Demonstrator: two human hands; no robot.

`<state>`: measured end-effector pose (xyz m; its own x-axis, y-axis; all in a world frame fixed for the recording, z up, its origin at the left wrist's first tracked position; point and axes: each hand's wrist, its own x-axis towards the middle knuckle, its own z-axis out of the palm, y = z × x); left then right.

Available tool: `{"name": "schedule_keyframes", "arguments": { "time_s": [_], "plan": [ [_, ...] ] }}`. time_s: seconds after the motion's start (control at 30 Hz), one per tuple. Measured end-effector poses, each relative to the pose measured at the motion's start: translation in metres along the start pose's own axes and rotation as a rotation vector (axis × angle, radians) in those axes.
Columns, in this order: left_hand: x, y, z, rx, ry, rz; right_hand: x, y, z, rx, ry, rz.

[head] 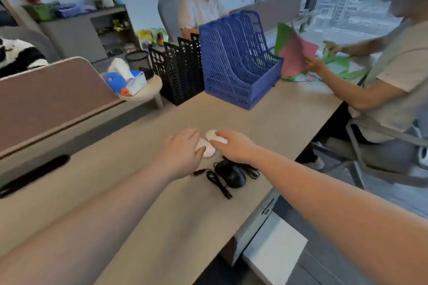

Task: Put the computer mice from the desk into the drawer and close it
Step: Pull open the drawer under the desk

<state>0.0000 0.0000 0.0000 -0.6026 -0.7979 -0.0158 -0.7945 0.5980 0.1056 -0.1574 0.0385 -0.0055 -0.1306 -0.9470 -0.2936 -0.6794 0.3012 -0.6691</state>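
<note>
Two white mice lie side by side on the beige desk (289,109). My left hand (183,148) covers the left side of the near white mouse (209,151), and the thumb touches it. My right hand (231,146) reaches in from the right, its fingers wrapped over the far white mouse (212,134). Both mice still rest on the desk. A black wired mouse (231,174) with its loose black cable (217,184) lies just in front of my hands, untouched. The drawer (275,245) stands pulled out under the desk's right edge, its pale inside showing.
A blue file rack (238,60) and black mesh holders (178,69) stand at the far end of the desk. A seated person (382,71) handles coloured folders at the right. A dark cable slot (34,176) is cut into the desk at the left.
</note>
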Motion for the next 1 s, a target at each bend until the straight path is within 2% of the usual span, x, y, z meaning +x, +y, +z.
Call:
{"name": "schedule_keyframes", "arguments": {
  "time_s": [0.1,0.2,0.4,0.57,0.73,0.93,1.0],
  "plan": [
    [-0.002,0.027,0.051,-0.026,-0.096,0.04,-0.011,0.057,0.02,-0.073,-0.016,0.061],
    [-0.008,0.047,0.104,-0.053,-0.154,0.098,-0.023,0.117,0.039,-0.059,0.051,0.143],
    [-0.014,0.076,0.181,-0.145,-0.099,0.219,-0.04,0.224,0.07,-0.04,0.268,0.22],
    [-0.018,0.082,0.219,-0.082,0.013,0.286,-0.029,0.297,0.107,0.085,0.337,0.295],
    [-0.025,0.084,0.232,-0.054,0.164,0.268,-0.007,0.331,0.139,0.217,0.205,0.382],
    [-0.033,0.085,0.241,-0.096,0.143,0.316,0.013,0.321,0.165,0.659,0.101,0.467],
    [-0.033,0.084,0.241,-0.121,0.163,0.305,0.019,0.317,0.166,0.802,0.115,0.526]
  ]
}}
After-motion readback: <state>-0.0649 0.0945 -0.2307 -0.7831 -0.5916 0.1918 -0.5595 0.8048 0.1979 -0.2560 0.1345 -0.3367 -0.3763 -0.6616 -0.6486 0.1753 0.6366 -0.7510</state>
